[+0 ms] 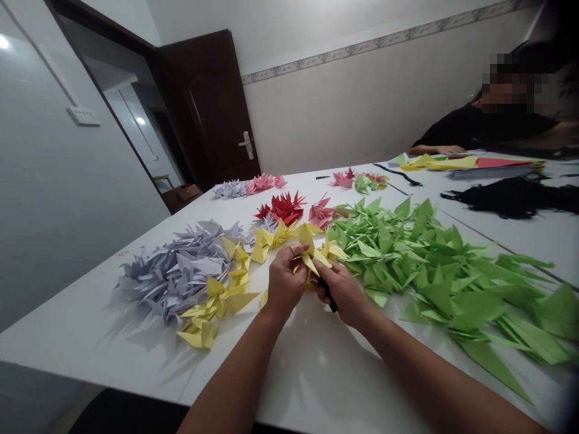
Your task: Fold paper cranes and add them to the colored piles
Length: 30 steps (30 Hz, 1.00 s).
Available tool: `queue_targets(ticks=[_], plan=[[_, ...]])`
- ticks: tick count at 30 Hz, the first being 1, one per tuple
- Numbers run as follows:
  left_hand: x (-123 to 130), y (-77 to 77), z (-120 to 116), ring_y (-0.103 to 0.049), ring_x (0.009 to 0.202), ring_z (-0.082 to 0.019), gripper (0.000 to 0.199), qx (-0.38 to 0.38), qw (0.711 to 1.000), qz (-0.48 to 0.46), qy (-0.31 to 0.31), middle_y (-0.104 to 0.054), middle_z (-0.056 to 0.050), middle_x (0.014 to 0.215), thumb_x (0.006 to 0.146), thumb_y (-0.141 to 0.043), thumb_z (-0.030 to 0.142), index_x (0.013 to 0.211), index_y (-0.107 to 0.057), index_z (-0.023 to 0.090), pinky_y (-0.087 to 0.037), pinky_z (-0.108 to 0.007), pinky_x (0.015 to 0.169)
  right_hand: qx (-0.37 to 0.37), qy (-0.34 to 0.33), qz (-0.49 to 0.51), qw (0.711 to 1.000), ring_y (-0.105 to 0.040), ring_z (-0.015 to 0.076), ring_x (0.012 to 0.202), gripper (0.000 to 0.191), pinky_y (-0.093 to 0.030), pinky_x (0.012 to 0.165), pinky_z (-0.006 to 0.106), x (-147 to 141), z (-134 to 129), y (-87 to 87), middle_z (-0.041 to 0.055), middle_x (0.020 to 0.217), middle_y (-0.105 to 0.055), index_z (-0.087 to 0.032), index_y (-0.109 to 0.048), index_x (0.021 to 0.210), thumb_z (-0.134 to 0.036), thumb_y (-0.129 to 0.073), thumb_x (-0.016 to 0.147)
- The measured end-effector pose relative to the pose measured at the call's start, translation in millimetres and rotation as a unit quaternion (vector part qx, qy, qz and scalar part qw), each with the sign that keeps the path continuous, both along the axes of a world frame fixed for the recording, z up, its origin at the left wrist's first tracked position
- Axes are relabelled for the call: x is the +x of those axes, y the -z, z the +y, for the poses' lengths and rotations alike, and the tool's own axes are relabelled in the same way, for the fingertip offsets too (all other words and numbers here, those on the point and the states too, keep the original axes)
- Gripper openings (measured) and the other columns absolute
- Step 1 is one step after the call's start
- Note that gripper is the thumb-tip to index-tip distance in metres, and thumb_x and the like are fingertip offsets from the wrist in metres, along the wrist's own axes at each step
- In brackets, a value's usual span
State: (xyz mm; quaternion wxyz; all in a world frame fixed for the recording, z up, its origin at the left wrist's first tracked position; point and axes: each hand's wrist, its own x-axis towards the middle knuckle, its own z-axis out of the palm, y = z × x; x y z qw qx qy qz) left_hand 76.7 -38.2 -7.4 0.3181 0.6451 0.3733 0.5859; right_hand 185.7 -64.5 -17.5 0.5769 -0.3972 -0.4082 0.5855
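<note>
My left hand (284,280) and my right hand (341,292) meet over the table, both pinching a pointed piece of folded yellow paper (314,256). A short black handle (330,296) sticks out below my right fingers; its other end is hidden, so I cannot tell what tool it is. Loose yellow folded paper pieces (217,301) lie just left of my left hand. A large heap of folded green paper pieces (429,283) starts right beside my right hand. Beyond the yellow ones is a heap of lilac folded pieces (176,271).
Red (280,208) and pink (321,212) folded pieces lie farther along the white table (136,343). At the far end are coloured paper sheets (474,163) and a black fibrous tangle (515,198). A seated person (488,123) rests an arm there. A dark door (203,102) stands behind.
</note>
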Motion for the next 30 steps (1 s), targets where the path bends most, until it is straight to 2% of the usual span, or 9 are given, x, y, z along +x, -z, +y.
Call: queue_targets(ticks=[8,14,24,30], plan=[[-0.7,0.0,-0.2,-0.065,0.091,-0.014,0.028,0.020,1.000,0.008,-0.001,-0.068,-0.006,0.099,0.069,-0.055,0.005,0.093,-0.064,0.016,-0.052,-0.024,0.081,-0.011,-0.019,0.031,0.999,-0.032,0.0028,0.038,0.053,-0.022,0.032,0.015,0.3,-1.4,-2.6,-0.0079,0.053,-0.045,-0.019,-0.045,0.069,-0.063,-0.072,0.057],[-0.5,-0.3,0.3,-0.066,0.087,-0.014,0.024,0.002,1.000,-0.017,0.014,-0.068,-0.006,0.097,0.070,-0.058,0.009,0.092,-0.064,0.016,-0.054,-0.023,0.076,-0.016,-0.037,0.069,0.997,-0.032,0.0031,0.039,0.052,-0.021,0.033,0.015,0.7,-1.1,-3.3,-0.0076,0.054,-0.045,-0.019,-0.046,0.071,-0.059,-0.076,0.057],[-0.3,-3.6,-1.7,-0.067,0.079,-0.013,0.030,-0.024,0.999,-0.015,0.025,-0.068,-0.007,0.098,0.066,-0.055,0.006,0.093,-0.064,0.015,-0.055,-0.021,0.065,-0.018,-0.050,0.080,0.995,-0.035,0.0048,0.042,0.042,-0.022,0.034,0.016,2.3,1.3,-0.9,-0.0045,0.054,-0.048,-0.018,-0.050,0.066,-0.051,-0.074,0.060],[-0.4,-3.2,-1.7,-0.068,0.081,-0.015,0.030,-0.035,0.999,-0.008,0.026,-0.069,-0.007,0.099,0.066,-0.054,0.005,0.093,-0.063,0.015,-0.055,-0.024,0.070,-0.012,-0.060,0.087,0.994,-0.037,0.0058,0.043,0.038,-0.023,0.035,0.017,2.7,0.8,-0.6,-0.0047,0.051,-0.046,-0.017,-0.049,0.062,-0.046,-0.074,0.060]])
